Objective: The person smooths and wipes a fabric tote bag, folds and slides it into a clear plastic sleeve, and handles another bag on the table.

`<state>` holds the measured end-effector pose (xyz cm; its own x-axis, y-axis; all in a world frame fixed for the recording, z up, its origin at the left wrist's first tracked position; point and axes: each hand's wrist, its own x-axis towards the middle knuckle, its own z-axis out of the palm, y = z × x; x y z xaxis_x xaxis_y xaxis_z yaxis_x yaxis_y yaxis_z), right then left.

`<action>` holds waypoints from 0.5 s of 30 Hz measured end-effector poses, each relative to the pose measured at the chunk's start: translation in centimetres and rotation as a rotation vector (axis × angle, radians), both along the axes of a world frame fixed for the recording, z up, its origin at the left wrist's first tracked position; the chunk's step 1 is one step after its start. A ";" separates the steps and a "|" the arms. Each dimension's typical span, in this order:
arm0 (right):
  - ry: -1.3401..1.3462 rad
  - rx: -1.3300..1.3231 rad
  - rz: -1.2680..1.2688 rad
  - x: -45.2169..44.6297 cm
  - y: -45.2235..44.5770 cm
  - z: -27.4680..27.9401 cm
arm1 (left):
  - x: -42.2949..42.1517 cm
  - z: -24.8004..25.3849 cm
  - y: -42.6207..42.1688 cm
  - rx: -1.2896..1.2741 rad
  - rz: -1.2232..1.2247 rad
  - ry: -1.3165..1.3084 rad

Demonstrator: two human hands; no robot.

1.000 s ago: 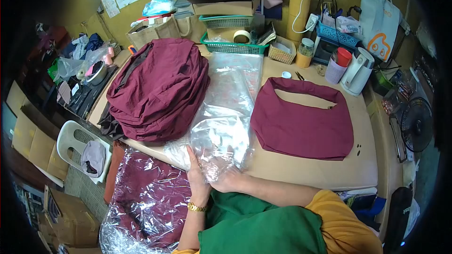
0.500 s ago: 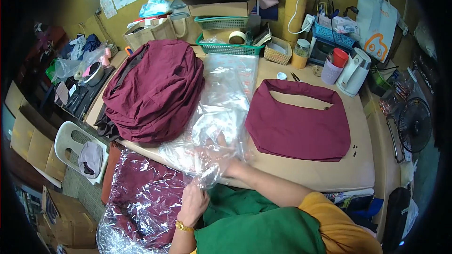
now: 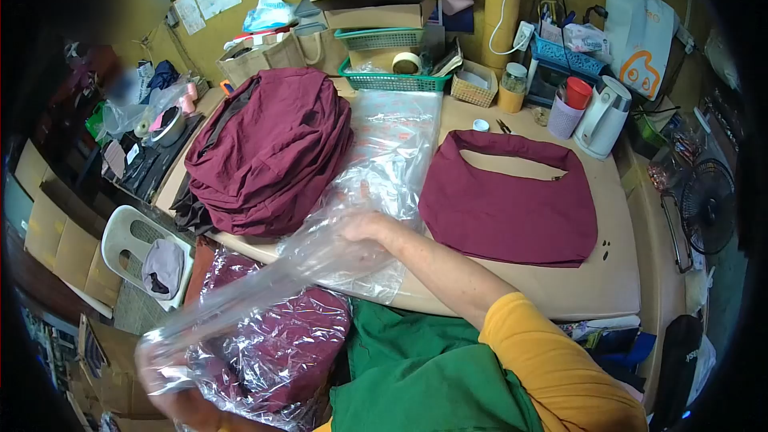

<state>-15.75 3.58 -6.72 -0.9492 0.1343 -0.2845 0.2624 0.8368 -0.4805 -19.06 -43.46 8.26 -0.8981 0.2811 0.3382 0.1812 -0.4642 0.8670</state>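
A clear plastic bag (image 3: 280, 268) is stretched slantwise between my two hands above the table's front edge. My left hand (image 3: 172, 392), blurred by motion at the lower left, is closed on one end of it. My right hand (image 3: 366, 228) grips the other end over the stack of clear plastic bags (image 3: 396, 140); the plastic partly covers its fingers. Right of the stack, a maroon shoulder bag (image 3: 508, 212) lies flat with its strap looped upward. A heap of maroon bags (image 3: 268, 152) lies to the left. Below the table edge are plastic-wrapped maroon bags (image 3: 296, 344).
Green baskets (image 3: 392, 82) and a cardboard box (image 3: 372, 8) stand at the back. A jar (image 3: 512, 88), a lilac cup (image 3: 566, 118) and a white kettle (image 3: 604, 120) line the back right. A white chair (image 3: 128, 240) stands left, a fan (image 3: 708, 206) right.
My left hand has moved down and left, drawing the clear plastic bag out long. My right hand has moved up and slightly left over the stack.
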 end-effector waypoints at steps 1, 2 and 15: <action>0.038 0.092 0.010 0.2 0.4 0.6 | -3.1 -0.3 -6.3 0.093 -0.120 0.017; 0.075 0.185 0.017 0.4 0.8 1.1 | -6.5 -0.4 -13.1 0.168 -0.267 0.033; 0.123 -1.317 -0.262 14.9 -9.0 4.7 | 9.4 -6.6 20.0 -0.817 0.007 0.897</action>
<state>-0.81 -5.41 -2.02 -0.9663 0.0093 -0.2572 0.2399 -0.3292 -0.9133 -9.66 -23.51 1.69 -0.4383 0.6983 0.5660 0.8676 0.1641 0.4694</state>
